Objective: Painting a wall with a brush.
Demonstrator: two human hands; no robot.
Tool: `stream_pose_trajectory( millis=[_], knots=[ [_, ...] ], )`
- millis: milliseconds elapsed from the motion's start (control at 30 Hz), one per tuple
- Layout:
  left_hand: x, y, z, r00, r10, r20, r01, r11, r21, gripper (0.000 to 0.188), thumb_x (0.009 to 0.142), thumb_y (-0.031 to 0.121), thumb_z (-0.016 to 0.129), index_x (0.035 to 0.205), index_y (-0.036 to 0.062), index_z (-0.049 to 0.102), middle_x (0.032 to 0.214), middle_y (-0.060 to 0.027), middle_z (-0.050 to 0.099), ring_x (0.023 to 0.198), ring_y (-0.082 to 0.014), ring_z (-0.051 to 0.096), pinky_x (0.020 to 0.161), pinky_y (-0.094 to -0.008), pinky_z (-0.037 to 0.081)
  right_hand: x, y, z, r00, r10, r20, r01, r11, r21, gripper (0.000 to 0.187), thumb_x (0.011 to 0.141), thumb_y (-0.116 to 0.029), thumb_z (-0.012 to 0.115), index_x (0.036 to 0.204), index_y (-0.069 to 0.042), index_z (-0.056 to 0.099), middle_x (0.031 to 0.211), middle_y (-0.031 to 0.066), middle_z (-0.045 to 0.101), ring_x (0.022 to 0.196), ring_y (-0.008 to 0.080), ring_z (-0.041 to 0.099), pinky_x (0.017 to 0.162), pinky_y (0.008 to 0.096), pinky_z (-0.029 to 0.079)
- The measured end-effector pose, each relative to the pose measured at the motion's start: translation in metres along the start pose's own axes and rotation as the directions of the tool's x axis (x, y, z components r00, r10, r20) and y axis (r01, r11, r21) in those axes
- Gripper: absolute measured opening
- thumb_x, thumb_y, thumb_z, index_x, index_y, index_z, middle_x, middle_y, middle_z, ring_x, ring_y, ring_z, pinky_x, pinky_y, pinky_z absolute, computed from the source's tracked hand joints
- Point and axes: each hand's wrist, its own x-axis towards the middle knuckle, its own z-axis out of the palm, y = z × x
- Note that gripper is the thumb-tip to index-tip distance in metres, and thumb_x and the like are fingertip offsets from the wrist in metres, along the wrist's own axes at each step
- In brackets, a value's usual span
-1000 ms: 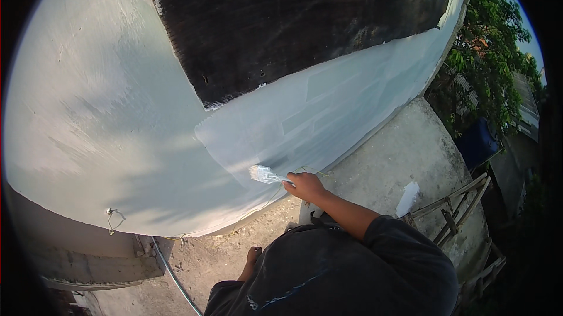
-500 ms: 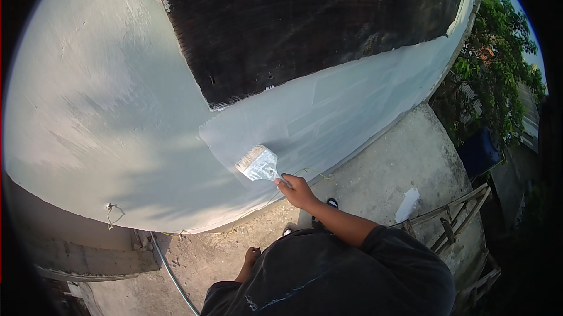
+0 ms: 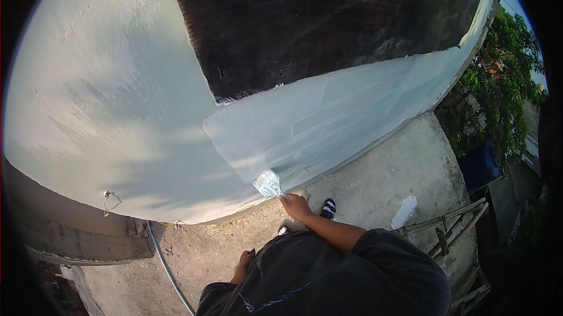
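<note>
In my right hand [image 3: 297, 206] is the handle of a wide flat paintbrush [image 3: 270, 185], its body smeared with white paint. The bristles point up and left against the lower part of a pale wall [image 3: 146, 134]; whether they press on it is hard to tell. A fresher whitish-blue patch of paint [image 3: 246, 134] spreads over the wall below a large dark panel [image 3: 328, 23]. Low by my body, my left hand [image 3: 244, 260] has its fingers curled, with a small dark thing at them that I cannot make out.
Concrete ground [image 3: 375, 169] runs along the wall's foot, with a white paint spill [image 3: 404, 211] on it. A wooden ladder-like frame [image 3: 451, 228] and a blue barrel [image 3: 480, 166] stand at right. A hose [image 3: 164, 263] lies at left; a wire [image 3: 107, 201] sticks out of the wall.
My right hand has brought the brush down and slightly right, toward the wall's bottom edge. The view has shifted a little, and my left hand stays low by my body.
</note>
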Motion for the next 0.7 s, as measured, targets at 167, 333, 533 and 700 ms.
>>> stream_pose_trajectory(
  millis=[167,333,533,700],
  knots=[
    [0.008,-0.006,0.01,1.0,0.03,-0.005,-0.03,0.999,0.04,0.034,0.077,0.032,0.066,0.091,0.0018,0.059,0.086,-0.0153,0.065,0.08,-0.0209,0.06,0.07,-0.0353,0.047,-0.006,0.021,-0.01,0.983,0.041,0.18,-0.04,0.999,-0.011,0.049,0.088,-0.047,0.047,0.081,-0.001,0.061,0.079,0.0224,0.062,0.08,0.0402,0.06,0.071,0.0467,0.046],
    [0.021,0.009,0.018,0.994,0.101,-0.04,-0.104,0.991,-0.086,0.031,0.081,0.031,0.062,0.092,0.002,0.06,0.085,-0.016,0.066,0.079,-0.0238,0.062,0.069,-0.0356,0.048,-0.013,0.023,-0.042,0.975,0.105,0.198,-0.123,0.989,0.077,0.05,0.089,-0.048,0.047,0.081,0.0,0.062,0.074,0.0194,0.063,0.075,0.0353,0.063,0.069,0.043,0.046],
    [0.036,0.023,0.015,0.989,0.12,0.085,-0.128,0.988,0.091,0.029,0.082,0.03,0.058,0.089,0.0019,0.061,0.082,-0.0144,0.066,0.076,-0.0251,0.062,0.066,-0.0374,0.048,-0.029,0.021,-0.085,0.949,0.2,0.243,-0.293,0.84,0.457,0.033,0.093,-0.032,0.052,0.077,-0.005,0.057,0.054,-0.0009,0.044,0.045,0.007,0.039,0.042,0.025,0.031],
    [0.027,0.064,0.014,0.966,0.244,0.087,-0.258,0.94,0.222,0.027,0.082,0.027,0.057,0.084,0.0007,0.059,0.078,-0.0126,0.065,0.075,-0.0223,0.061,0.065,-0.036,0.047,-0.05,0.006,-0.143,0.929,0.296,0.221,-0.357,0.564,0.744,0.027,0.094,-0.028,0.05,0.08,-0.006,0.055,0.053,-0.0027,0.038,0.041,0.0049,0.03,0.038,0.0229,0.021]
  ],
)
